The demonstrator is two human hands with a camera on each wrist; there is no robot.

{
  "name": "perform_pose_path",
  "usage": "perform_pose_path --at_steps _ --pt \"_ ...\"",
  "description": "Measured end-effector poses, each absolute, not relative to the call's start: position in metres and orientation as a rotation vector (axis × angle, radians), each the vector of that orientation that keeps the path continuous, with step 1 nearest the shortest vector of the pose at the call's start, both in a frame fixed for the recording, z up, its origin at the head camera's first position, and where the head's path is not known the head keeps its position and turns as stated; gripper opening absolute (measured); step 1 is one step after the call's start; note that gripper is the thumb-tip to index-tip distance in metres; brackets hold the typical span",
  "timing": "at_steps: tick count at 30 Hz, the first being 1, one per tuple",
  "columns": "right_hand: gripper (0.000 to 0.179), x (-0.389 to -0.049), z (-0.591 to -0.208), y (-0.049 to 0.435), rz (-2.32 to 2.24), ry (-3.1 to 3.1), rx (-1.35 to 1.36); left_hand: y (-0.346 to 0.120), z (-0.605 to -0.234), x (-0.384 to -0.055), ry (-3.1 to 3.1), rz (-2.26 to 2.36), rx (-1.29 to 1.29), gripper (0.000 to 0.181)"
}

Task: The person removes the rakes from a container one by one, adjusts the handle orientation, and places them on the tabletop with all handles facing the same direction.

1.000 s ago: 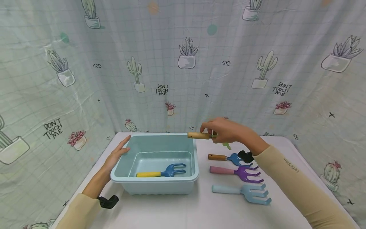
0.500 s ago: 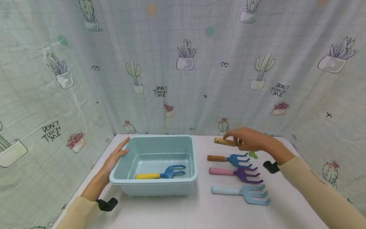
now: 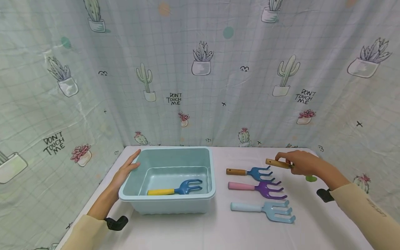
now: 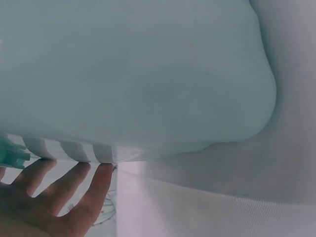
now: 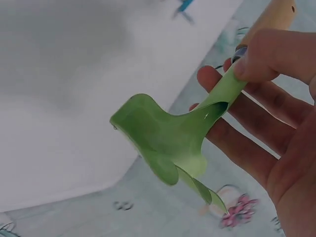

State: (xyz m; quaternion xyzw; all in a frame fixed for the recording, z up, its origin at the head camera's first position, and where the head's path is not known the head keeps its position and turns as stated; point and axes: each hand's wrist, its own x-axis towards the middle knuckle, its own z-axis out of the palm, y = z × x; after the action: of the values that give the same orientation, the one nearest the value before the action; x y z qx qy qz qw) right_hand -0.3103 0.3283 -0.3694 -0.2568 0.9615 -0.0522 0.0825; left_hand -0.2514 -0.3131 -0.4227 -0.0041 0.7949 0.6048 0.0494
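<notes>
In the right hand point(image 3: 304, 163) is a garden hand tool with a wooden handle point(image 3: 276, 163) and a bent green metal head point(image 5: 165, 136). Thumb and fingers pinch it at the neck, above the table's right side. My left hand point(image 3: 123, 172) rests on the left rim of a pale blue plastic tub point(image 3: 167, 198), its thumb over the edge. Seen from the left wrist, straight fingers point(image 4: 81, 190) touch the tub's outside. Inside the tub lies a blue hand fork with a yellow handle point(image 3: 160, 192).
Right of the tub lie three hand forks in a column: a blue one with a wooden handle point(image 3: 236, 172), a purple one with a pink handle point(image 3: 242, 186), and a light blue one point(image 3: 276, 211). A cactus-print curtain point(image 3: 225, 80) surrounds the white table point(image 3: 215, 232).
My right hand has carried the green-headed garden tool from beside the tub's back right corner to the right, past the forks. The left hand stays on the rim.
</notes>
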Motion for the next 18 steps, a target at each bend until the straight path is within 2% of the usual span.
perform_pose_path --at_steps 7,18 --pt "0.057 -0.314 -0.394 0.357 -0.149 2.843 -0.697 -0.313 -0.423 -0.252 2.414 1.866 -0.015 0.063" --pt "0.057 -0.311 -0.430 0.375 -0.100 2.866 -0.691 -0.313 -0.424 -0.254 2.396 1.882 0.006 0.063"
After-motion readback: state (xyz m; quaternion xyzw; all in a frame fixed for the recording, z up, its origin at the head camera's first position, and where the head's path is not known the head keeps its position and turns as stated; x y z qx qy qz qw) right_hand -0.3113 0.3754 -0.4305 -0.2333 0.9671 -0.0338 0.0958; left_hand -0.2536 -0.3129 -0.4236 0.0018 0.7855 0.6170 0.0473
